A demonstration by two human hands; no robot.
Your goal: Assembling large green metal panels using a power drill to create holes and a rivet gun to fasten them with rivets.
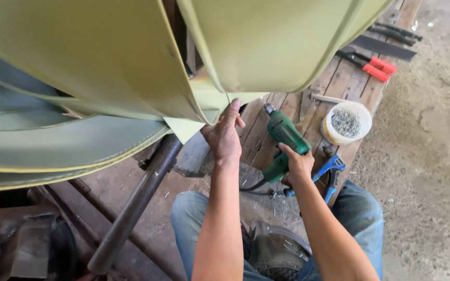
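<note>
At the bottom of the frame the person's knees in blue jeans are showing, with both forearms reaching up toward the middle. The right hand (297,165), just right of centre, is wrapping its fingers closed around the handle of a green power drill (284,141), whose bit is pointing up and left toward the sheet edge; its black cord is trailing down to the floor. The left hand (224,136), at centre, is pressing against the lower corner of the pale green metal panels (105,67), thumb up on the edge and the other fingers curled behind it, so it is holding the panel steady. A blue hand tool (331,169) is lying just right of the drill. Farther up, on the wooden bench (339,83), a white tub of nails (346,123) is sitting, and red-handled snips (375,67) are lying near the upper right. A dark steel pipe (134,208) is slanting across the lower left. Judging by the layout, the bit could skate off the thin sheet toward the left hand, since those fingers are resting close to the drilling spot.
</note>
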